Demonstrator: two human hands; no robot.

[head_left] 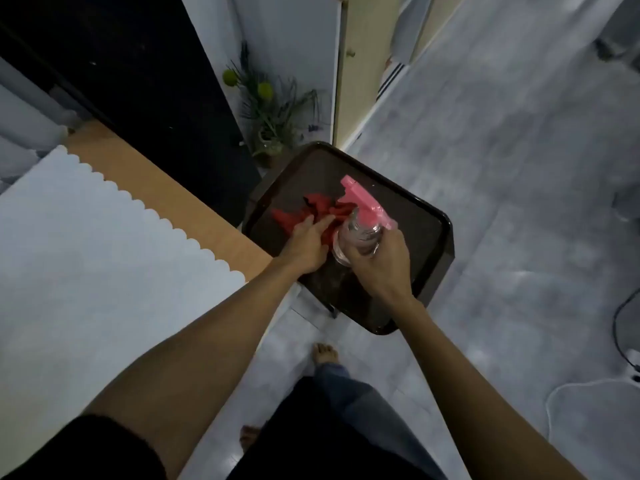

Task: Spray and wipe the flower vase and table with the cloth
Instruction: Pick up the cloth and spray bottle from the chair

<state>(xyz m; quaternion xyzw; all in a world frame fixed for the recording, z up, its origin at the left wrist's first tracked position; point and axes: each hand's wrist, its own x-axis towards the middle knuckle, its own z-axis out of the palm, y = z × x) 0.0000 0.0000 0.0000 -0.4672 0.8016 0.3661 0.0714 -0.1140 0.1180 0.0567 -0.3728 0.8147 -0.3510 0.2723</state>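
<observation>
A wooden desk [166, 188] stood along the left of the room, and a white scalloped-edged sheet [86, 244] covered most of its top, leaving a bare strip of wood along the far edge. Behind the desk rose a tall black panel [145, 84]. Past the panel stood a white door [291, 39], and beside that a cream cupboard [367, 64] with a small knob. The grey marbled floor [502, 168] spread away to the right of the desk. Far across that floor from the desk, a black cable [620, 327] curled near a pale mat [595, 441].
</observation>
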